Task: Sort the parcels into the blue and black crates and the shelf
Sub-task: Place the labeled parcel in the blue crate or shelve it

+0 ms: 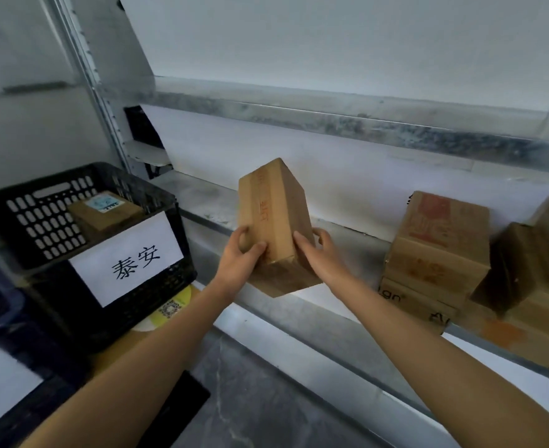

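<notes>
Readable text around the crate and shelf

"泰安" is printed in black on a white sign (126, 258) fixed to the black crate (82, 227). Red print on the held box (271, 215) and shelved cartons (438, 240) is too blurred to be read.

Brown cardboard parcel (274, 218), upright, tilted

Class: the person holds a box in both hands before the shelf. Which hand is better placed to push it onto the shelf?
Probably the right hand: it grips the box on the shelf side. The left hand is nearer the black crate.
</notes>
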